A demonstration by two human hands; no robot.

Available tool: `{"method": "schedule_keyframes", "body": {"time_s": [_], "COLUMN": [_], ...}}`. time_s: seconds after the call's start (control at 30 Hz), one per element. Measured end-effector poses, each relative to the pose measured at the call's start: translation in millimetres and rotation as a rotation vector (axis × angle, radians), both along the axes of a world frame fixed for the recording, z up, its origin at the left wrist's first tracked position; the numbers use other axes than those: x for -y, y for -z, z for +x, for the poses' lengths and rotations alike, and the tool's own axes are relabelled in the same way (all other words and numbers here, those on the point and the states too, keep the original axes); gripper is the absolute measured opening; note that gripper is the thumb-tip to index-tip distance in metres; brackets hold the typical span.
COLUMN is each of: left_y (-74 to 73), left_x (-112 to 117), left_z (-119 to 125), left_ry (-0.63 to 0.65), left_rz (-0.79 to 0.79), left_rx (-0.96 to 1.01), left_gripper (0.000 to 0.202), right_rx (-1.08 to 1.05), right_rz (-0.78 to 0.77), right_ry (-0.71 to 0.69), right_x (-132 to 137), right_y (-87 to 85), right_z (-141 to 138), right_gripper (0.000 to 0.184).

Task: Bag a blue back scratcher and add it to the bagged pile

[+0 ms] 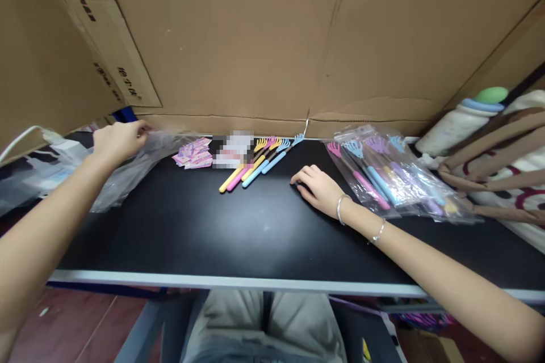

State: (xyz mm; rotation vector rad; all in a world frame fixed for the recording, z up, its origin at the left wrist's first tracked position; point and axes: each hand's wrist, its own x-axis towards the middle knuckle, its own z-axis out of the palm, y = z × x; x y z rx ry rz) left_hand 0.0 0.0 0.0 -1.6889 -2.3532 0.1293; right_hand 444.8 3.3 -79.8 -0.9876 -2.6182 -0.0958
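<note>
Left hand [120,139] pinches the far edge of a clear plastic bag [128,173] lying at the far left of the black table [213,232] — thin, limp, slippery film, likely best gripped at its mouth. Right hand [320,188] rests flat, fingers loosely together, between loose back scratchers [259,163] and bagged scratchers [383,176] — holding nothing.

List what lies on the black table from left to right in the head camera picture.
Left hand on the clear plastic bags → pink cards → loose back scratchers → right hand resting on the table → bagged back scratchers → white bottle.
</note>
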Motion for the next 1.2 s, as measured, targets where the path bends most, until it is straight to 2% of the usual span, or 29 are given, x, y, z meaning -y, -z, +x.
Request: {"method": "schedule_keyframes", "body": {"time_s": [0.1,0.17,0.27,0.37,0.43,0.5,0.6,0.67,0.77,0.87,1.03,1.1,1.2], "left_y": [-15.0,-25.8,-38.5,-43.0,-39.9,-31.5,-10.5,5.8,26.4,37.3,41.0,41.4,41.6], "left_x": [0.1,1.2,4.8,8.8,10.2,10.4,9.1,8.6,10.8,15.3,18.5,18.5,18.9], "left_z": [15.3,34.4,73.5,118.8,149.3,178.2,215.1,232.7,246.6,249.1,246.3,246.4,247.5], "left_ry": [0.002,0.029,0.221,0.447,0.597,0.753,0.926,0.978,0.985,0.932,0.879,0.886,0.886], "left_rz": [0.178,0.317,0.472,0.481,0.459,0.366,0.234,0.136,0.053,0.036,0.042,0.046,0.055], "left_rx": [0.059,0.136,0.262,0.401,0.528,0.615,0.677,0.719,0.757,0.755,0.806,0.838,0.846], "left_gripper": [0.050,0.045,0.037,0.032,0.029,0.027,0.024,0.024,0.025,0.025,0.023,0.021,0.019], "right_rx": [0.011,0.022,0.027,-0.039,-0.134,-0.257,-0.487,-0.650,-0.825,-0.824,-0.760,-0.762,-0.749], "right_rz": [0.005,0.005,-0.011,-0.075,-0.143,-0.222,-0.373,-0.517,-0.727,-0.787,-0.818,-0.849,-0.814], "right_ry": [-0.004,-0.009,-0.023,-0.053,-0.052,-0.019,0.027,0.055,0.119,0.114,0.044,0.054,0.090], "right_x": [-0.5,-0.7,-0.9,-1.6,-2.9,-5.0,-9.1,-11.6,-13.3,-11.9,-7.0,-6.0,-5.7], "right_y": [-0.1,-1.0,-4.0,-7.6,-9.7,-11.5,-14.1,-15.5,-16.6,-16.5,-13.8,-12.3,-11.3], "right_z": [-0.1,0.3,2.0,4.6,6.3,7.5,9.2,10.8,12.4,10.5,3.4,2.0,1.8], "right_gripper": [0.018,0.018,0.018,0.017,0.017,0.017,0.026,0.037,0.051,0.050,0.039,0.038,0.034]}}
